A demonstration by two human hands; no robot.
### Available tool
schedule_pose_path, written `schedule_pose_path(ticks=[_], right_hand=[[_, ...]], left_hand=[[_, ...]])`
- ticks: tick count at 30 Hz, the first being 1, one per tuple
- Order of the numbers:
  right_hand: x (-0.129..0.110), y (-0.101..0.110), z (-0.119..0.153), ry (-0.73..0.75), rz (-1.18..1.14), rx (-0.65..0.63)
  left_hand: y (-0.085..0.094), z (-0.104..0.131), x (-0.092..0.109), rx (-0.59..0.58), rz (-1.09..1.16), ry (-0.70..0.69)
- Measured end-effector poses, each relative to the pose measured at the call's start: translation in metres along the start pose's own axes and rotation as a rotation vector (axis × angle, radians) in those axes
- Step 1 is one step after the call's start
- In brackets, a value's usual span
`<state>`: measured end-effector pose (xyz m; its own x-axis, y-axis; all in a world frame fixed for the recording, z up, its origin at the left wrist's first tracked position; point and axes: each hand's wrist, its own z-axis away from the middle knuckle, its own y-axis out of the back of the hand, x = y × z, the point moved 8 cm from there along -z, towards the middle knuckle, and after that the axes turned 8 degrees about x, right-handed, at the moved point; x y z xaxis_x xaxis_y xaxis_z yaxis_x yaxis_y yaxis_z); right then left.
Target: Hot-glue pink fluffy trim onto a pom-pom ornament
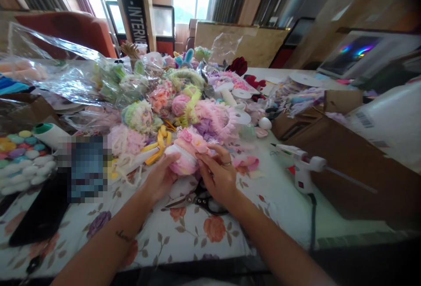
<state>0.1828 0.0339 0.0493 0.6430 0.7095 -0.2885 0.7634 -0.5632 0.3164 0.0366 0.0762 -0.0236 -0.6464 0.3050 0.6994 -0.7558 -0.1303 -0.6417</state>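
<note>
A pink ball-shaped ornament point(184, 166), wrapped with a pale lace-like band and topped with pink fabric flowers point(194, 140), is held between both hands above the floral tablecloth. My left hand point(163, 173) is closed around its left side, thumb on the band. On the right side, my right hand point(217, 169) pinches at the trim below the flowers, a ring on one finger. Whether a separate small piece is in that pinch cannot be made out. Black-handled scissors point(199, 200) lie under the hands, partly hidden by the right one.
Pink, yellow and green trims and yarn point(210, 115) are heaped beyond the hands. A white glue gun point(304, 167) stands at right before a cardboard box point(345, 163). At left are a dark phone-like slab point(39, 211), a thread spool point(52, 137) and pastel and white egg shapes point(26, 167).
</note>
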Motion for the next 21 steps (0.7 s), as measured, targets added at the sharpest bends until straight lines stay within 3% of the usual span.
schedule_pose_path(ticks=[7,16,21], right_hand=[[0.009,0.000,-0.002,-0.079,0.029,0.002],[0.023,0.000,-0.010,-0.345,-0.188,-0.053],[0.024,-0.004,-0.009,-0.371,-0.216,-0.084]], left_hand=[[0.008,-0.003,-0.003,0.061,0.021,0.044],[0.007,-0.003,-0.003,0.070,0.029,0.065],[0.007,-0.002,-0.003,0.090,0.046,0.081]])
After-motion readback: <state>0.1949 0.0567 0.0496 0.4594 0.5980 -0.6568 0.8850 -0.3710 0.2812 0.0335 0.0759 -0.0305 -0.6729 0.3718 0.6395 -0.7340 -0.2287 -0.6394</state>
